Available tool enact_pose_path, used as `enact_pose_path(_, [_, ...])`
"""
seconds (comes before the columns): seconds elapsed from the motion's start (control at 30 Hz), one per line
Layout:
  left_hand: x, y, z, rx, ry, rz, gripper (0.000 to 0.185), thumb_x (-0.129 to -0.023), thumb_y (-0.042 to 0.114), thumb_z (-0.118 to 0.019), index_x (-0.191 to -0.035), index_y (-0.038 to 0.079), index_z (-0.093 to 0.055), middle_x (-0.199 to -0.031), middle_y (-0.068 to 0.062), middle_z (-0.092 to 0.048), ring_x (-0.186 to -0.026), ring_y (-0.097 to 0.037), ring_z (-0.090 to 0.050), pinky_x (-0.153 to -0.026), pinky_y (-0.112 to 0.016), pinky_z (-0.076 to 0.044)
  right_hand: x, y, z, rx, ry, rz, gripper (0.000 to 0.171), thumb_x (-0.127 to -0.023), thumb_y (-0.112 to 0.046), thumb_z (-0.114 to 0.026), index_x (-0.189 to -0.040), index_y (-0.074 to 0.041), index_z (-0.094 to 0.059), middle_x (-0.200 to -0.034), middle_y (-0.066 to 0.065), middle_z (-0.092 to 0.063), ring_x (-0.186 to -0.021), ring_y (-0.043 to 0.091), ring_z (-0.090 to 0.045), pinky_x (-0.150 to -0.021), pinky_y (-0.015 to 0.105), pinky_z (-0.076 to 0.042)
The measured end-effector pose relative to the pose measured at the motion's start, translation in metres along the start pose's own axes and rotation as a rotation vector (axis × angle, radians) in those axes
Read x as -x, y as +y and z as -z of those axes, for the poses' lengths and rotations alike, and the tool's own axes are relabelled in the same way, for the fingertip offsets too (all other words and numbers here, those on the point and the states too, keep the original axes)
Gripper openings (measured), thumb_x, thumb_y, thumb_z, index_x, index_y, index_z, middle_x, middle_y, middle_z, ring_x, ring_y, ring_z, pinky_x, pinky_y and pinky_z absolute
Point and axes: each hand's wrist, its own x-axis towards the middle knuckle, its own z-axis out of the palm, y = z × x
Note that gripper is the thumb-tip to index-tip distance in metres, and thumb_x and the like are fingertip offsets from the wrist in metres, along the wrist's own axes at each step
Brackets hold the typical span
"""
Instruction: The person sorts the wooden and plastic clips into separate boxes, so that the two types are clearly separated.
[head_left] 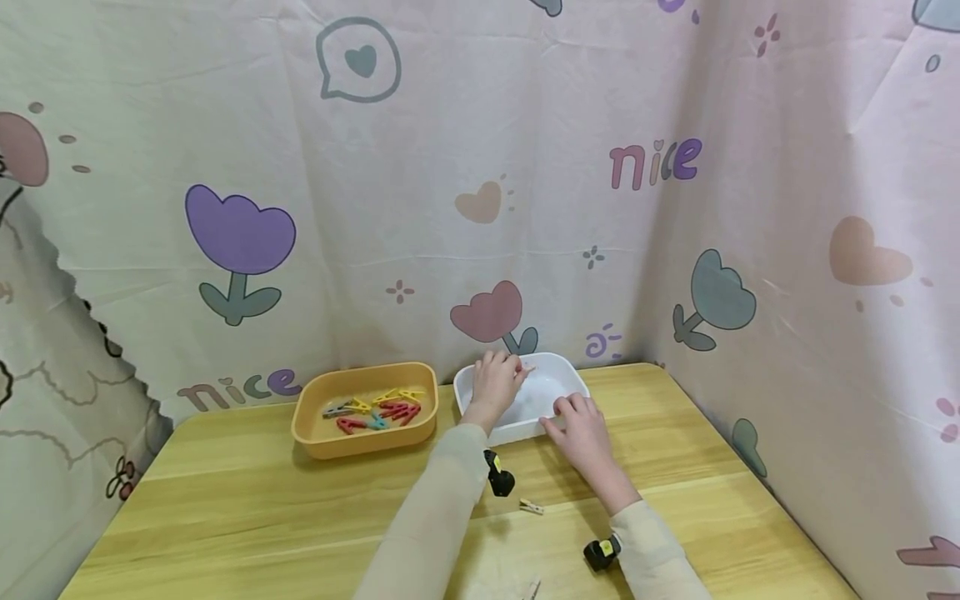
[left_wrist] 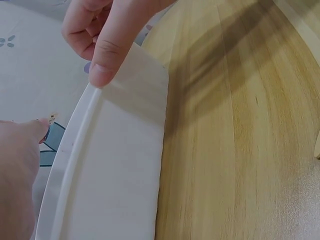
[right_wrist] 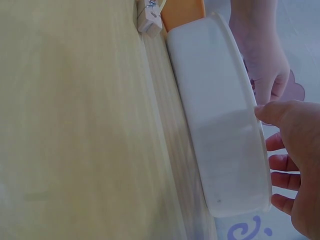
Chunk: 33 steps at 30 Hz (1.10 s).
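A white plastic tray [head_left: 517,432] stands at the back of the table. My left hand [head_left: 493,390] reaches over it and pinches a small wooden clothespin [head_left: 529,369], mostly covered by the fingers; its tip [left_wrist: 52,116] shows in the left wrist view. At the front right of the tray, my right hand [head_left: 583,433] grips the rim, thumb [right_wrist: 270,113] on the near edge and fingers beyond it. Left of it sits a yellow-orange tray [head_left: 360,446] holding several coloured clothespins [head_left: 378,411] in red, yellow, blue and grey.
One wooden clothespin [head_left: 531,506] lies on the table between my forearms, and another [head_left: 533,590] near the bottom edge of the head view. Black wrist cameras [head_left: 498,475] hang below both sleeves. A patterned cloth [head_left: 375,208] rises behind the wooden table [head_left: 225,500].
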Motion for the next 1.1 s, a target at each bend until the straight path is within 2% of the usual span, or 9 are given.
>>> enact_pose_path(0.2, [0.001,0.000,0.000,0.012,-0.026,0.021,0.025,-0.096,0.046,-0.056,-0.096,0.022,-0.065,-0.111,0.001,-0.062,-0.109,-0.020,-0.050,-0.091,-0.038,-0.040,-0.001,-0.001,0.000,-0.007,0.000,0.005,0.029,-0.083,-0.033,-0.076,-0.089,-0.011,-0.058,-0.095,0.007,-0.057,-0.088,0.027,-0.051,-0.078,0.043,-0.046])
enact_pose_path(0.53, [0.003,-0.004,0.003,0.006,-0.036,-0.005,0.025,-0.096,0.047,-0.056,-0.097,0.023,-0.065,-0.112,0.002,-0.062,-0.108,-0.020,-0.050,-0.091,-0.037,-0.041,-0.002,0.000,0.000,-0.006,0.012,0.007,0.030,-0.082,-0.033,-0.076,-0.088,-0.010,-0.058,-0.094,0.008,-0.057,-0.087,0.027,-0.052,-0.078,0.045,-0.047])
enact_pose_path(0.87, [0.012,-0.011,0.013,0.019,0.013,-0.084,0.022,-0.095,0.043,-0.060,-0.098,0.022,-0.066,-0.106,0.002,-0.062,-0.104,-0.020,-0.050,-0.089,-0.036,-0.041,-0.002,-0.001,0.000,-0.005,-0.010,-0.010,0.029,-0.084,-0.033,-0.075,-0.090,-0.010,-0.059,-0.097,0.008,-0.058,-0.090,0.028,-0.052,-0.080,0.045,-0.047])
enact_pose_path(1.1, [0.023,-0.015,0.022,0.002,0.033,-0.137,0.022,-0.094,0.042,-0.061,-0.098,0.022,-0.067,-0.103,0.003,-0.062,-0.100,-0.018,-0.050,-0.088,-0.036,-0.041,-0.001,-0.001,0.000,-0.011,0.019,0.004,0.030,-0.082,-0.033,-0.076,-0.089,-0.010,-0.058,-0.095,0.007,-0.057,-0.088,0.028,-0.052,-0.077,0.045,-0.047])
